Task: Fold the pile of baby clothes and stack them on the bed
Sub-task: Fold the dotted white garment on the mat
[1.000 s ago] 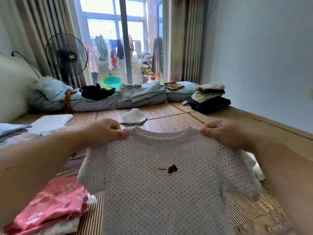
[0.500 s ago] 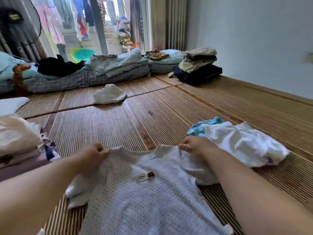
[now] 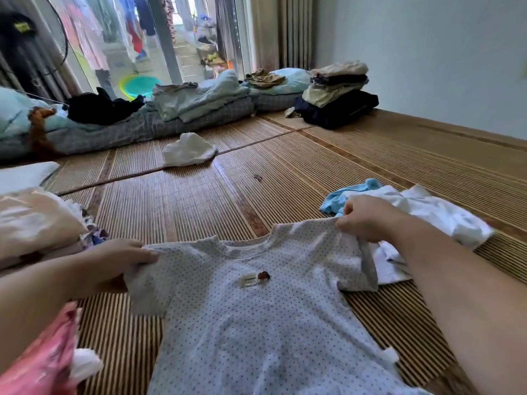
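Observation:
A white baby shirt with small dark dots [image 3: 256, 317] lies front side up on the bamboo mat of the bed [image 3: 199, 201], its small label and brown bow near the chest. My left hand [image 3: 119, 258] pinches its left shoulder. My right hand [image 3: 362, 218] pinches the right shoulder and lifts it slightly off the mat. To the right lie unfolded white and light blue clothes [image 3: 422, 212]. At the left sits a pile of cream and pink clothes [image 3: 34, 223]. A pink garment [image 3: 42, 363] shows at the lower left corner.
A small white garment [image 3: 188, 151] lies further out on the mat. Folded bedding and pillows [image 3: 171, 112] line the far edge, with a stack of folded clothes [image 3: 336, 92] at the back right. A fan [image 3: 25, 38] stands at the window, far left.
The shirt went from being held up in the air to lying spread on the mat. Both hands moved down with it and now stretch its shoulders apart.

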`<control>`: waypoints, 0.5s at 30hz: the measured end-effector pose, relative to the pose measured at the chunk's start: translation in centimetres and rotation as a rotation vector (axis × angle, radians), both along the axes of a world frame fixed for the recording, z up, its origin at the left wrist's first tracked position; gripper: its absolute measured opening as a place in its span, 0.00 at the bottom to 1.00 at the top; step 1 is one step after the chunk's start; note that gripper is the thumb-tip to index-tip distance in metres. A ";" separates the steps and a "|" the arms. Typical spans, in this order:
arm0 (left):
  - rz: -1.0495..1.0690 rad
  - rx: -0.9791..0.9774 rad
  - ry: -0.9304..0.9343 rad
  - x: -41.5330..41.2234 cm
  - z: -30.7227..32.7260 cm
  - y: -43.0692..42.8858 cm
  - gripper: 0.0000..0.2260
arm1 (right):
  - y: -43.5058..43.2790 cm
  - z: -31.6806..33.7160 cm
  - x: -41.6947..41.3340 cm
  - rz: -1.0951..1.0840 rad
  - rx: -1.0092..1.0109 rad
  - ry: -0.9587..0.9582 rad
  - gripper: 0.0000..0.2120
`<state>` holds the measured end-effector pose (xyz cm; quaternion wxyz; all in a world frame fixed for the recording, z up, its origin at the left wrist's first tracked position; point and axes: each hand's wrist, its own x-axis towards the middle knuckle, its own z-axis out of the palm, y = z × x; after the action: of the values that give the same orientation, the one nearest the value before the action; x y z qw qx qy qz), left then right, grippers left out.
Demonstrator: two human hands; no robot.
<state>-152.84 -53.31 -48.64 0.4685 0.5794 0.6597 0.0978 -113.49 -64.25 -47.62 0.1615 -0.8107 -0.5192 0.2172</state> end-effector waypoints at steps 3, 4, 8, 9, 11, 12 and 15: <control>-0.039 -0.016 -0.064 2.9 1.8 -0.7 0.11 | 0.5 0.6 -1.9 -0.042 0.068 0.275 0.06; -0.056 -0.035 -0.094 4.2 2.2 -1.2 0.12 | 0.7 0.7 -2.9 -0.038 0.078 0.374 0.06; -0.191 -0.257 -0.275 9.6 2.1 -3.1 0.18 | 1.6 0.4 -6.5 0.057 -0.008 0.585 0.03; -0.233 -0.296 -0.267 10.5 1.8 -3.4 0.19 | 1.7 0.2 -6.9 0.092 -0.060 0.623 0.05; -0.246 -0.266 -0.212 11.4 0.8 -3.0 0.16 | 1.9 -0.5 -6.6 0.093 -0.108 0.676 0.09; -0.226 -0.178 -0.158 11.6 0.3 -2.6 0.15 | 2.1 -0.8 -6.1 0.057 -0.083 0.669 0.08; -0.173 0.184 0.134 11.0 -1.7 -0.9 0.09 | 2.9 -2.3 -4.2 -0.053 0.034 0.471 0.07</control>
<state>-141.83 -54.21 -50.34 0.3752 0.6798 0.6253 0.0782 -117.70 -61.36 -49.88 0.2974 -0.7483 -0.4492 0.3871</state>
